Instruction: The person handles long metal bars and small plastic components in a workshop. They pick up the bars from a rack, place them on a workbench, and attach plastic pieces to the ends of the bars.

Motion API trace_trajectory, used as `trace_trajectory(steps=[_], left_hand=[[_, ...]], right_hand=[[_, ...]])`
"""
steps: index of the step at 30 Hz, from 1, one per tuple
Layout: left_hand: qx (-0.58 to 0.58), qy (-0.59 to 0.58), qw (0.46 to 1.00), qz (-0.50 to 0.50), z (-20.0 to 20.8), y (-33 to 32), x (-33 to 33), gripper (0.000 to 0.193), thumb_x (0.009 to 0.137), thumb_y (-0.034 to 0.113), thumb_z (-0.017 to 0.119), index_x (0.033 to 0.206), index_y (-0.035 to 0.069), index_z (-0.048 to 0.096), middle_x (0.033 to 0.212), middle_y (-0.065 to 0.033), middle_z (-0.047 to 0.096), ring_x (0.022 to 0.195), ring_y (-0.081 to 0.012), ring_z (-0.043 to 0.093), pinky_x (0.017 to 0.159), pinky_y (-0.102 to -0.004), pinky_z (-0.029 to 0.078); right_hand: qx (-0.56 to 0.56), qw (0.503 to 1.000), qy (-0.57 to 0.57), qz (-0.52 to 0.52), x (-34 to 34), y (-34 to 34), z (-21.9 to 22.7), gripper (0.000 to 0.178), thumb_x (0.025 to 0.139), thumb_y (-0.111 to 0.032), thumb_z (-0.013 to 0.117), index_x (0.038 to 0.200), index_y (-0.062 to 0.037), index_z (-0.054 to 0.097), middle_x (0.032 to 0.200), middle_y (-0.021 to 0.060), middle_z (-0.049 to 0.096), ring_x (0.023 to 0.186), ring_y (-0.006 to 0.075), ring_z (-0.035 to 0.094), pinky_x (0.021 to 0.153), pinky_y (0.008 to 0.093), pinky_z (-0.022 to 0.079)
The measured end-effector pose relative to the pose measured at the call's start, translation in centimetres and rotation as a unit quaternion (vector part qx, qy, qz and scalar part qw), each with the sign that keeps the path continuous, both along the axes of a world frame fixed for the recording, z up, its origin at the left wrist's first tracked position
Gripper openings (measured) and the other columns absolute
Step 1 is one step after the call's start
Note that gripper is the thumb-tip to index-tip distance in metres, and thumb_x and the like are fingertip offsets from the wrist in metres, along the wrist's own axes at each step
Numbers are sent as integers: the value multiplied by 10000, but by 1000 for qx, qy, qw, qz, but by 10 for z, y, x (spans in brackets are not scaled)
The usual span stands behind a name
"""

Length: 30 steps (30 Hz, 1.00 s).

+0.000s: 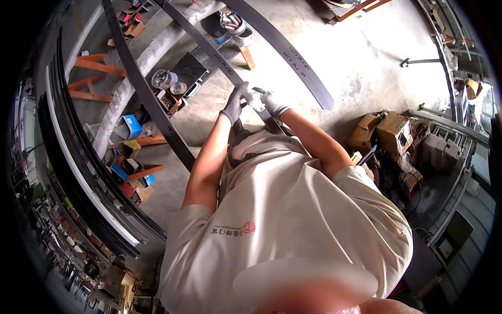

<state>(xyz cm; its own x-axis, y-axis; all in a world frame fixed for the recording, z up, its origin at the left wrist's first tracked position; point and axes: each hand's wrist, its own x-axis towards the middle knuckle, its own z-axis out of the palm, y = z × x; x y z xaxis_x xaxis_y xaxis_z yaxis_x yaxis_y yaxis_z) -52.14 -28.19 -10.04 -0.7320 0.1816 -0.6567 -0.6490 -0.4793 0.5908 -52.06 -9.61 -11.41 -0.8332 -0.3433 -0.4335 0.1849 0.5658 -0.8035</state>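
Both my hands wear work gloves and meet above a long dark metal profile (222, 64) that runs beneath them. Between them is a small crumpled piece of clear plastic (254, 100), whitish and shiny, perhaps a bag. My left hand (235, 103), in a dark grey glove, is closed on its left side. My right hand (272, 103), in a paler glove, grips it from the right with the fingers bent. Whatever the plastic may contain is too small and bright to make out.
Two more dark profiles lie either side, a left one (141, 86) and a right one (293, 55) with handwriting. A bucket of tubes (242, 37), a tub of small parts (163, 79) and orange trestles (97, 64) stand left. Cardboard boxes (393, 131) are piled right.
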Motion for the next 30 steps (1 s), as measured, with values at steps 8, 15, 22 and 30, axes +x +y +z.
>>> trace_trajectory(steps=[8,15,22,30], left_hand=[[227,-78,968,-71,-20,21,25,391,1023,447,547,1259,155,655,1118,-77,731,1015,-270,717,914,-463,594],[118,-114,986,-37,-55,-13,47,189,994,177,627,1166,101,641,1022,-80,683,940,-258,703,856,-451,625],[-1,-54,995,79,-4,-14,71,130,868,66,749,961,82,659,908,-62,679,848,-240,708,784,-363,607],[-259,94,961,2,83,1,51,286,761,99,830,1027,41,744,893,-17,723,771,-130,677,702,-291,552]], right_hand=[[-96,995,-3,12,-1,17,-84,442,991,-248,548,1390,-77,632,1480,132,593,1154,322,692,1025,389,526],[-31,997,-59,-24,8,-3,52,387,1055,-242,527,1373,-53,640,1261,176,714,1122,279,690,1010,374,514],[-246,921,-251,-168,79,13,49,472,985,-291,711,1375,-48,601,1074,75,706,923,172,643,824,340,543],[56,995,-59,-64,82,10,16,476,766,-182,685,1208,-13,633,940,194,714,903,326,686,814,430,537]])
